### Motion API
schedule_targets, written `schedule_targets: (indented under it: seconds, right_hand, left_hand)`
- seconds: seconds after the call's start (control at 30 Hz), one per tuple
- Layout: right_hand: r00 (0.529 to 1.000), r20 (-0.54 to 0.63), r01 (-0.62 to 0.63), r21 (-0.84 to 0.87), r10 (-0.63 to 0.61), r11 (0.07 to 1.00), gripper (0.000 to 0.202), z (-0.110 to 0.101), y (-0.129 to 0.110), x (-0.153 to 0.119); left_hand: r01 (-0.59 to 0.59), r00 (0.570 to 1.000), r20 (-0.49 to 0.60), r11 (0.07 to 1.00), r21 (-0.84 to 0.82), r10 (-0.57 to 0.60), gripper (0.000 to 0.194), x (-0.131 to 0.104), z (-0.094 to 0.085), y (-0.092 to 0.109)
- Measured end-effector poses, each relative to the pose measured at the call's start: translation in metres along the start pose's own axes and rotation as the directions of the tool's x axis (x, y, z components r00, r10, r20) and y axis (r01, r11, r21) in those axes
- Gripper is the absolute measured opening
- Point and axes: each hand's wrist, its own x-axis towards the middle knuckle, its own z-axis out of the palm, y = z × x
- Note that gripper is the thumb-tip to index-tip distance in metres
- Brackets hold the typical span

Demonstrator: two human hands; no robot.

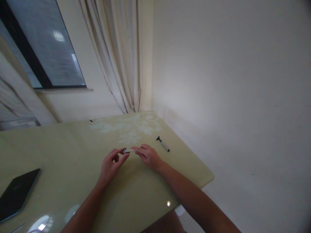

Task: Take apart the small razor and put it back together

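Note:
Above the table, both my hands hold one small, slim thing that looks like a razor (pixel 130 150), with a pale handle and a dark, teal-tinged end. My left hand (pixel 112 164) pinches the dark end between thumb and forefinger. At the other end, the fingers of my right hand (pixel 147 156) close on the handle, hiding part of it. Another razor (pixel 164 144), with a black head and a grey handle, lies on the table to the right of my right hand, apart from it.
The glossy pale-green table (pixel 73 152) has a white floral pattern near its far corner. A dark tablet or laptop (pixel 18 192) lies at the left. A tiny dark piece (pixel 91 120) sits by the far edge. Curtains (pixel 121 64) and a wall (pixel 230 81) stand behind and to the right.

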Motion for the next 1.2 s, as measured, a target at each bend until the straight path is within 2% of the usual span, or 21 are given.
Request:
schedule_targets:
  seconds: [0.1,0.17,0.23,0.3,0.37,0.43,0.5,0.57,0.67,0.77,0.93,1.03,1.2]
  right_hand:
    - [0.999,0.042,-0.035,0.009,0.034,0.999,0.035,-0.001,0.0,0.004]
    - [0.997,0.019,-0.08,0.046,0.079,0.996,0.032,-0.005,0.006,0.008]
    - [0.983,-0.11,-0.135,0.124,0.148,0.983,0.031,-0.014,0.019,0.013]
    - [0.914,-0.302,-0.222,0.188,0.271,0.957,0.031,-0.028,0.036,0.016]
    - [0.806,-0.428,-0.367,0.181,0.409,0.913,0.03,-0.044,0.054,0.015]
    - [0.715,-0.429,-0.562,0.116,0.552,0.819,0.029,-0.059,0.07,0.01]
    - [0.621,-0.389,-0.735,0.013,0.681,0.678,0.029,-0.07,0.08,0.003]
    - [0.557,-0.35,-0.82,-0.092,0.753,0.564,0.03,-0.076,0.085,-0.003]
    - [0.551,-0.316,-0.834,-0.197,0.772,0.515,0.031,-0.079,0.087,-0.01]
    - [0.566,-0.302,-0.824,-0.247,0.767,0.51,0.028,-0.079,0.088,-0.013]
    - [0.54,-0.288,-0.838,-0.264,0.791,0.477,0.021,-0.078,0.087,-0.013]
    - [0.53,-0.284,-0.845,-0.255,0.799,0.469,0.02,-0.08,0.085,-0.013]
    - [0.542,-0.316,-0.839,-0.256,0.778,0.48,0.023,-0.08,0.077,-0.013]
  left_hand:
    - [0.032,0.998,-0.05,0.999,0.01,-0.031,0.04,0.003,-0.007,-0.003]
    - [0.053,0.993,-0.112,0.998,0.033,-0.049,0.041,0.005,-0.014,-0.009]
    - [0.062,0.989,-0.135,0.996,0.058,-0.054,0.042,0.006,-0.017,-0.016]
    - [0.068,0.996,-0.057,0.995,0.077,-0.064,0.044,0.005,-0.009,-0.021]
    - [0.063,0.988,0.131,0.994,0.093,-0.075,0.046,0.006,0.011,-0.023]
    - [0.02,0.935,0.35,0.993,0.119,-0.06,0.045,0.01,0.04,-0.018]
    - [-0.042,0.893,0.45,0.988,0.148,-0.03,0.042,0.018,0.075,-0.009]
    - [-0.08,0.877,0.479,0.973,0.215,-0.034,0.039,0.028,0.107,0.001]
    - [-0.098,0.893,0.442,0.919,0.381,-0.088,0.037,0.036,0.141,0.01]
    - [-0.101,0.914,0.391,0.869,0.485,-0.113,0.043,0.035,0.154,0.008]
    - [-0.096,0.912,0.395,0.88,0.464,-0.109,0.055,0.03,0.149,0.002]
    - [-0.079,0.908,0.402,0.899,0.431,-0.113,0.048,0.031,0.146,0.002]
    - [-0.089,0.907,0.407,0.898,0.43,-0.105,0.037,0.032,0.143,0.006]
